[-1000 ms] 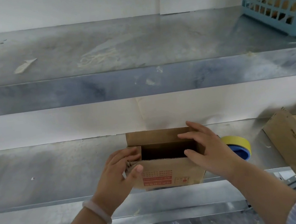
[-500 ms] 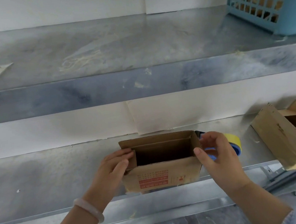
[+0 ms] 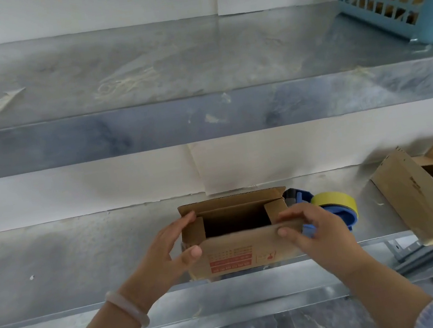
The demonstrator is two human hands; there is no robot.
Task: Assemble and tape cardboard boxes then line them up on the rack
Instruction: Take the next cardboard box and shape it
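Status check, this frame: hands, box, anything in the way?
Left hand grips cardboard box at its left end. Right hand pinches the front flap. Box top open, untaped, on lower shelf. Tape dispenser beside box's right end, not blocking.

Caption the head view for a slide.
Open brown cardboard box gripped by left hand and right hand on a metal shelf near yellow tape.

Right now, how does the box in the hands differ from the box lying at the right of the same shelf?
The middle box stands upright with its open top up; the right box lies tipped over. The left hand and right hand grip the middle box; no hand touches the right box. The middle box shows red print; the right box looks nearly plain. Both are open brown cardboard on the lower shelf.
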